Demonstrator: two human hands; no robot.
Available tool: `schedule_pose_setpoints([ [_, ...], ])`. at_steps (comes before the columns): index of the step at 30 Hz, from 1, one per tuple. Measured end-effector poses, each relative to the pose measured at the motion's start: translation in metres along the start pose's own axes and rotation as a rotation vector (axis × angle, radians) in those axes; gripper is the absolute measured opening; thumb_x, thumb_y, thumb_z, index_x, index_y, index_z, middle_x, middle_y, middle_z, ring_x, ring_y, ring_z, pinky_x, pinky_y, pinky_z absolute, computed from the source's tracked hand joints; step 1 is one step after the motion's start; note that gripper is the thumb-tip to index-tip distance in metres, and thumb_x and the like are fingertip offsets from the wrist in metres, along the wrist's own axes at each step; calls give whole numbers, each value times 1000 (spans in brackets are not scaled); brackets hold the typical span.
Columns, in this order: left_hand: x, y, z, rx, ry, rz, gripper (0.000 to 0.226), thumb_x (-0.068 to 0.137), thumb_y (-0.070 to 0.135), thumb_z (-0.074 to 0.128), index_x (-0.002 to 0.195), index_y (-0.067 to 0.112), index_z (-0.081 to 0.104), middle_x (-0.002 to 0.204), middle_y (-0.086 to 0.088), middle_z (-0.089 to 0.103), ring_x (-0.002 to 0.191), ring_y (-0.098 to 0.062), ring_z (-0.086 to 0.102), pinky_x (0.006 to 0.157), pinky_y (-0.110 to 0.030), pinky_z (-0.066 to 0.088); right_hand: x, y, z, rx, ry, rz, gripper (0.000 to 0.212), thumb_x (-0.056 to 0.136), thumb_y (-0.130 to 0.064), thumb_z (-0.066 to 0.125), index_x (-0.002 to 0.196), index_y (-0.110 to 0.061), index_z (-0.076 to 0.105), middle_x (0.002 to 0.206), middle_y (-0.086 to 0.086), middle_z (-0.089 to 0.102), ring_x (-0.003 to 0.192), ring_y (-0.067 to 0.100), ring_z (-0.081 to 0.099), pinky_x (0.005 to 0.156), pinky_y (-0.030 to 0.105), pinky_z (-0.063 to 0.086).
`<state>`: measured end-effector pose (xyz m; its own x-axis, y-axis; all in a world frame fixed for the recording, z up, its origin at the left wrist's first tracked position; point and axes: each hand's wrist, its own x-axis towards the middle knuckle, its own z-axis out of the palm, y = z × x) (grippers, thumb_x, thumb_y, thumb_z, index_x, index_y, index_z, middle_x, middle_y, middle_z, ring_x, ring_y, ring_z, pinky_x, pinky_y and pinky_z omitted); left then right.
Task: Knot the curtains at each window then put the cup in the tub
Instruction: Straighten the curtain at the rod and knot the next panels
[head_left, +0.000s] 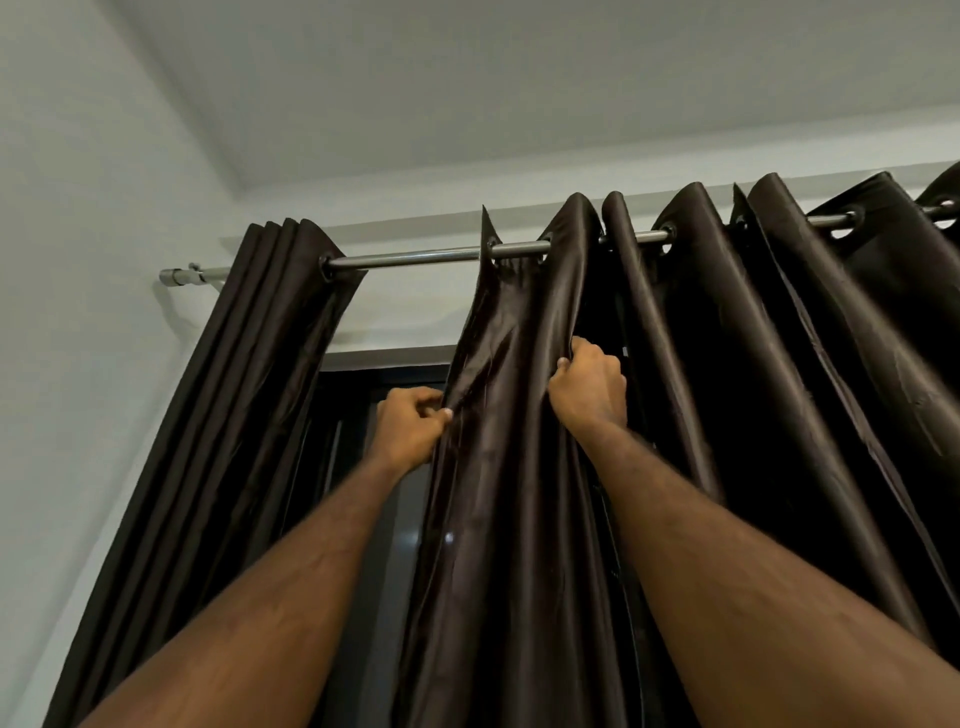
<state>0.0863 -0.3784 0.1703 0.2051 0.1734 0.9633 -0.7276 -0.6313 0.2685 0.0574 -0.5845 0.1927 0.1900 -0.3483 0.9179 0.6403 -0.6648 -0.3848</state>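
Observation:
Two dark brown satin curtains hang by eyelets from a metal rod (415, 256). The left curtain (249, 389) is bunched tight at the rod's left end. The right curtain (519, 467) spreads in folds across the middle and right. My left hand (410, 428) pinches the right curtain's left edge, high up. My right hand (589, 387) grips a fold of the same curtain a little higher and to the right. Both arms reach upward. No cup or tub is in view.
A dark window (384, 384) shows in the gap between the two curtains. A white wall (78, 260) stands on the left and the ceiling (467, 78) overhead. The rod's end cap (174, 276) sits close to the left wall.

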Motion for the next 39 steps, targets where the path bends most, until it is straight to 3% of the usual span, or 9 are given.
schedule_pose_setpoints([
  [3, 2, 5, 4, -44, 19, 81, 21, 89, 8, 72, 109, 5, 78, 96, -11, 78, 88, -16, 71, 84, -24, 53, -9, -23, 28, -50, -31, -39, 29, 96, -19, 49, 121, -23, 63, 115, 13, 66, 107, 36, 62, 87, 41, 51],
  [9, 6, -8, -3, -8, -4, 103, 28, 90, 12, 65, 65, 21, 72, 58, -2, 64, 56, -21, 57, 56, -39, 47, -10, -73, 75, 83, -458, -234, 22, 97, -14, 48, 89, -21, 68, 96, 10, 66, 96, 29, 60, 85, 27, 47],
  [13, 6, -2, -1, -57, 173, 52, 15, 88, 14, 67, 81, 7, 79, 70, -4, 72, 72, -18, 68, 65, -27, 44, -3, -59, 62, -60, -403, -204, 38, 94, -22, 53, 130, -29, 65, 129, 10, 63, 119, 32, 58, 103, 38, 48],
  [19, -4, 19, 22, 0, 179, 123, 35, 90, 36, 61, 60, 19, 67, 56, 1, 62, 61, -19, 61, 57, -31, 41, -9, -45, 40, 158, -446, -167, 30, 92, -15, 55, 115, -19, 75, 97, 0, 73, 85, 13, 65, 76, 28, 57],
  [23, -6, 27, 35, 137, 174, 140, 41, 81, 61, 67, 77, 21, 74, 65, 4, 61, 70, -22, 60, 61, -33, 47, -4, -30, 8, -5, 83, -266, 22, 84, -24, 52, 92, -21, 73, 89, 0, 70, 82, 22, 64, 70, 31, 51],
  [26, -6, 32, 40, 129, 212, 127, 37, 82, 55, 71, 92, 20, 78, 73, 2, 67, 81, -24, 65, 68, -36, 53, 12, -8, -15, -222, 297, -283, 24, 89, -35, 62, 108, -20, 64, 112, 5, 60, 105, 26, 59, 82, 41, 51],
  [31, -1, 34, 42, -91, 220, 89, 22, 84, 40, 77, 85, 18, 78, 70, 5, 71, 69, -12, 68, 68, -30, 57, 36, 31, -38, -261, 184, -91, 55, 88, -43, 70, 132, -15, 51, 132, 12, 55, 125, 33, 52, 99, 49, 46],
  [34, -2, 35, 41, -180, 215, 97, 20, 82, 32, 82, 86, 12, 77, 68, 3, 70, 62, -8, 64, 59, -22, 51, 43, 38, -39, -84, 25, -51, 45, 94, -33, 65, 135, -16, 55, 129, 12, 61, 120, 33, 59, 100, 43, 50],
  [39, 0, 29, 35, -193, 214, 183, 11, 82, 21, 82, 89, 13, 78, 75, 2, 74, 70, -10, 71, 66, -22, 56, 34, 22, -24, 25, 86, -38, 34, 96, -12, 51, 124, -17, 69, 117, 13, 70, 112, 34, 64, 90, 36, 52],
])
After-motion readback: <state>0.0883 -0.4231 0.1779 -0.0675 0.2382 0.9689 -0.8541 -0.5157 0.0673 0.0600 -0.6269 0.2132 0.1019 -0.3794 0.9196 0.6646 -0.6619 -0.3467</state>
